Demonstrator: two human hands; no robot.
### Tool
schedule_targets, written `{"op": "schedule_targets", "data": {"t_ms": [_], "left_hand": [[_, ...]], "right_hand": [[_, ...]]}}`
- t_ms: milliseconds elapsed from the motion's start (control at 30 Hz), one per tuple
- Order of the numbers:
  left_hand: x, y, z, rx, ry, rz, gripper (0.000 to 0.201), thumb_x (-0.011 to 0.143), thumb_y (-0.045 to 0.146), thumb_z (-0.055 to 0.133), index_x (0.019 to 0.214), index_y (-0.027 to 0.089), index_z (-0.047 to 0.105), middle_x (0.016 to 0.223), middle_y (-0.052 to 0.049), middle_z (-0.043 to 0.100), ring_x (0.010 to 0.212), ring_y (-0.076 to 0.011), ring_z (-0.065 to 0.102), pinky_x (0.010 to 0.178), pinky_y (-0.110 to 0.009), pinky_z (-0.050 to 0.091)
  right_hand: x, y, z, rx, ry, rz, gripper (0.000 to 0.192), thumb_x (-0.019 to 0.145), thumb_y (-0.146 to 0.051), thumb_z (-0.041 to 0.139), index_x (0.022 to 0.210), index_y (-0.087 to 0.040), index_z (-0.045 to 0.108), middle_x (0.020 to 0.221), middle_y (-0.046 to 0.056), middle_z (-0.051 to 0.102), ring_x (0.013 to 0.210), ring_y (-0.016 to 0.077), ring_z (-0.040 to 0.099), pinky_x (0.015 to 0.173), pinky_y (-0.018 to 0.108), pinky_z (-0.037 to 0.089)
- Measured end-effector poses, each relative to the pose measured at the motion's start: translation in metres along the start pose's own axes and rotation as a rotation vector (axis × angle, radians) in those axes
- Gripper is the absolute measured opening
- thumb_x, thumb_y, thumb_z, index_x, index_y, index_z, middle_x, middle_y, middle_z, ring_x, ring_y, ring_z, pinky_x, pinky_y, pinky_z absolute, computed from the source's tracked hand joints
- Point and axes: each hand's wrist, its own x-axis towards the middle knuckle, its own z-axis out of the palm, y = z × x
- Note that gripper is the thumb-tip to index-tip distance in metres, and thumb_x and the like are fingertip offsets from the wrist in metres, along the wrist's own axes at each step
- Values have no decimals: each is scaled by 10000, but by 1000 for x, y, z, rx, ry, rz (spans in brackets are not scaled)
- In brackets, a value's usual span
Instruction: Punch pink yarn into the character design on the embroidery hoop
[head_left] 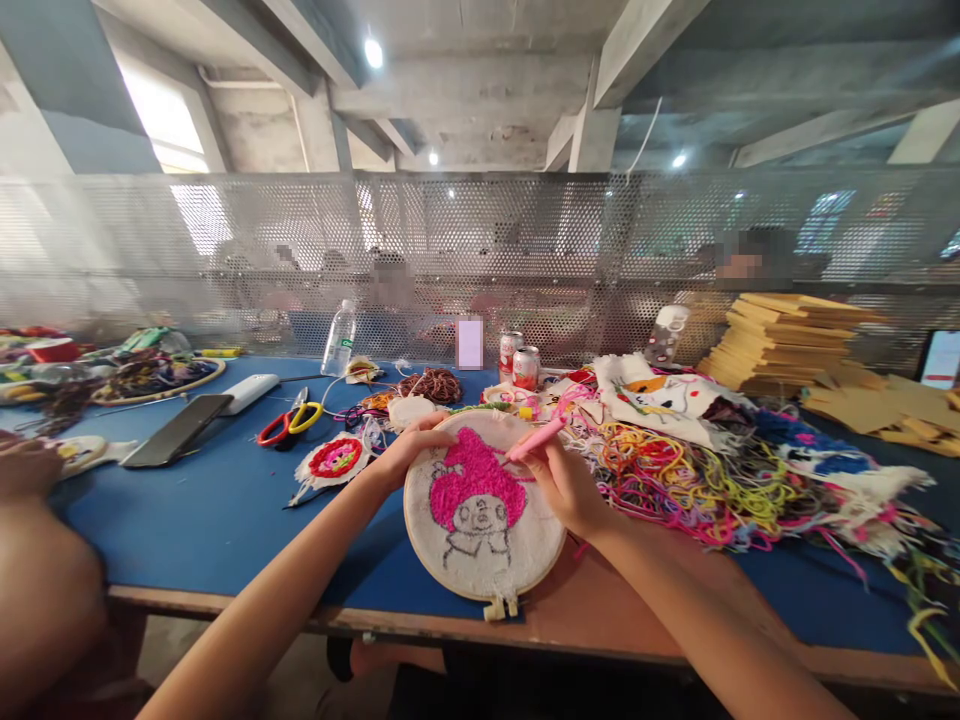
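A blue table [210, 510] with a worn wooden front edge runs across a concrete-beamed room, and a perforated metal screen [480, 260] stands behind it. At nine o'clock another person's arm [37, 580] rests by a dark phone [176, 430], with scissors [289, 422] just beyond. The left hand [405, 445] is clamped on the upper-left rim of the embroidery hoop [484, 515] — it lies at centre, near the table's front edge, showing a pink-haired figure. The right hand [562, 480] pinches a pink punch needle [536, 438] against the cloth. At three o'clock sprawl tangled yarn [675, 480] and stacked yellow sheets [787, 345].
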Motion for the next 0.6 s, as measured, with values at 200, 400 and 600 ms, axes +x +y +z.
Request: {"op": "schedule_targets", "data": {"t_ms": [200, 400, 600], "left_hand": [[-1, -1, -1, 2, -3, 6, 203, 562, 202, 650, 720, 149, 533, 524, 39, 525, 441, -95, 494, 429, -186, 355], [-1, -3, -2, -5, -27, 13, 193, 581, 198, 646, 732, 149, 536, 550, 33, 537, 452, -92, 494, 426, -182, 342], [0, -4, -2, -10, -41, 23, 186, 589, 188, 639, 721, 158, 512, 553, 39, 544, 440, -89, 496, 422, -184, 353]], "right_hand": [[1, -3, -1, -48, -25, -33, 119, 924, -291, 392, 946, -224, 487, 879, 53, 666, 724, 159, 659, 639, 264, 511], [3, -7, -1, -135, -125, -182, 135, 915, -223, 416, 937, -236, 548, 912, 36, 677, 816, 160, 650, 730, 292, 506], [2, -3, 6, -234, -189, -156, 135, 902, -224, 451, 877, -234, 584, 919, 37, 678, 851, 178, 643, 740, 311, 497]]}}
